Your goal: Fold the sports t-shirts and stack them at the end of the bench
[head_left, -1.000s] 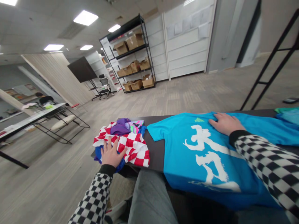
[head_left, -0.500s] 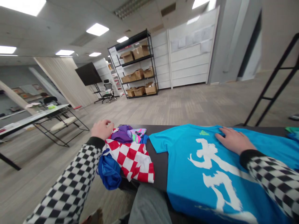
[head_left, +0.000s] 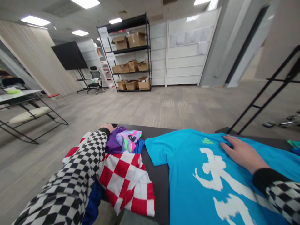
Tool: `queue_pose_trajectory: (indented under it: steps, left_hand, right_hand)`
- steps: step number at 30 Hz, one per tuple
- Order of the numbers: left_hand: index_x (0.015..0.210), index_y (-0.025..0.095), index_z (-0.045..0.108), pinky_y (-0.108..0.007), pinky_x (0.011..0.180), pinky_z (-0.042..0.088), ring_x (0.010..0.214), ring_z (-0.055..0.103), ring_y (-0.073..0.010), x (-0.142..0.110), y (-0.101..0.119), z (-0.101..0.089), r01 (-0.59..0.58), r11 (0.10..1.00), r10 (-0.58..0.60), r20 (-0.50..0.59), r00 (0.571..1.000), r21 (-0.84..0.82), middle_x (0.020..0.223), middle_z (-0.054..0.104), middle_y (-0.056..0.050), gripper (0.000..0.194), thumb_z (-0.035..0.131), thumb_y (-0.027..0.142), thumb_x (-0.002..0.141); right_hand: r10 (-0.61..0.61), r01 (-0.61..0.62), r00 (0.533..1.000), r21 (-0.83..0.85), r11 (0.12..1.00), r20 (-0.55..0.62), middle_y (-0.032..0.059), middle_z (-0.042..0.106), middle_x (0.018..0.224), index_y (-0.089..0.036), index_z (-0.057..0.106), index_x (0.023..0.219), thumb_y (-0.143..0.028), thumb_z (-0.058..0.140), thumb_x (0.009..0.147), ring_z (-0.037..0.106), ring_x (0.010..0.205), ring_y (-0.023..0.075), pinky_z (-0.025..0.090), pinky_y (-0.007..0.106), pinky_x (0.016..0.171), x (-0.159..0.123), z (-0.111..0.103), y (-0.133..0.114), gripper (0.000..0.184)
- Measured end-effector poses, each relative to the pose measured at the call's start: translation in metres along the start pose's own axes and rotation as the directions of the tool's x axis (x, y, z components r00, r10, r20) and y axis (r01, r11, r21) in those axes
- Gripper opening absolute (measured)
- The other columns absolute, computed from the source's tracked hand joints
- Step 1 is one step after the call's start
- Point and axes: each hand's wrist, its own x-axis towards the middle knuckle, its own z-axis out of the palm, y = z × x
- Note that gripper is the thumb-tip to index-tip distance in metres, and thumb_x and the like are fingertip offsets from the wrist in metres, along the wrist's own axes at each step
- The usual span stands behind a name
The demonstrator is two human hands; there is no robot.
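A bright blue T-shirt (head_left: 185,162) with white brush-stroke characters and a small green logo lies spread over a dark table (head_left: 159,168). My right hand (head_left: 245,153) rests flat near its collar, fingers stretched out. At the table's far left corner, my left hand (head_left: 108,127) reaches past a heap of clothes; its fingers are mostly hidden, and a small dark patch shows beside them. Under and beside that arm lie a red-and-white checked garment (head_left: 126,178), purple cloth (head_left: 114,142), multicoloured patterned cloth (head_left: 131,137) and darker blue cloth (head_left: 93,200).
A black metal frame (head_left: 257,106) stands beyond the table at the right. Green and blue cloth (head_left: 294,144) lies at the right edge. Farther off are a shelf rack (head_left: 131,48) of cardboard boxes, a screen on a stand (head_left: 70,56), an office chair (head_left: 95,81) and a white table (head_left: 18,95).
My left hand has moved right and forward past the purple cloth, its forearm now across the checked garment. My right hand stays flat on the T-shirt. The view has turned right and downward.
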Motion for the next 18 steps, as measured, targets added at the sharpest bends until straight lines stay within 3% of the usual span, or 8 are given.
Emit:
queue_pose_trajectory:
  steps: [4,9,13,16,18]
  left_hand:
    - [0.081,0.018,0.078,-0.046,0.096,0.058,0.107,0.079,-0.0428,0.013,-0.010,-0.004,0.152,0.979,-0.144,0.070,0.987,-0.133,0.084,0.080,-0.021,0.047,0.091,0.062,0.073]
    - [0.079,0.021,0.069,-0.040,0.080,0.058,0.083,0.074,-0.0318,0.008,-0.021,-0.019,0.143,0.902,-0.171,-0.033,0.985,-0.407,0.064,0.069,-0.006,0.036,0.092,0.047,0.070]
    - [0.098,0.022,0.058,-0.029,0.072,0.055,0.073,0.066,-0.0182,0.004,-0.022,-0.034,0.025,0.779,-0.225,-0.242,0.944,-0.627,0.073,0.062,0.004,0.031,0.080,0.039,0.086]
    - [0.117,0.023,0.046,-0.025,0.079,0.057,0.087,0.067,-0.0128,0.004,-0.020,-0.044,-0.153,0.631,-0.309,-0.428,0.849,-0.760,0.093,0.064,0.005,0.025,0.064,0.032,0.103]
    - [0.123,0.024,0.040,-0.026,0.086,0.059,0.101,0.068,-0.0121,0.001,-0.020,-0.049,-0.272,0.493,-0.380,-0.486,0.787,-0.826,0.105,0.064,0.005,0.017,0.052,0.028,0.111]
  right_hand:
    - [0.004,-0.004,1.000,0.022,1.000,-0.004,0.0200,0.056,0.171,-0.012,0.055,0.165,-0.076,0.024,0.103,0.051,0.160,0.0448,0.040,0.054,0.139,-0.001,-0.004,-0.002,0.094]
    - [0.006,-0.003,0.999,0.084,0.996,-0.039,0.0096,0.064,0.167,-0.028,0.054,0.162,-0.071,0.034,0.101,0.053,0.158,0.0473,0.044,0.059,0.134,-0.004,-0.005,-0.005,0.077]
    - [-0.009,0.015,0.997,0.082,0.996,-0.078,0.0039,0.068,0.162,-0.035,0.051,0.160,-0.069,0.034,0.100,0.055,0.158,0.0436,0.043,0.055,0.133,-0.003,-0.001,-0.003,0.071]
    - [0.004,0.002,0.997,0.077,0.997,-0.077,0.0008,0.067,0.163,-0.038,0.052,0.158,-0.070,0.034,0.100,0.057,0.156,0.0440,0.045,0.055,0.131,-0.001,0.002,-0.001,0.068]
    - [0.018,-0.013,0.997,0.065,0.998,-0.072,0.0023,0.065,0.166,-0.035,0.054,0.158,-0.069,0.034,0.101,0.057,0.156,0.0437,0.045,0.055,0.132,-0.001,0.002,0.000,0.069]
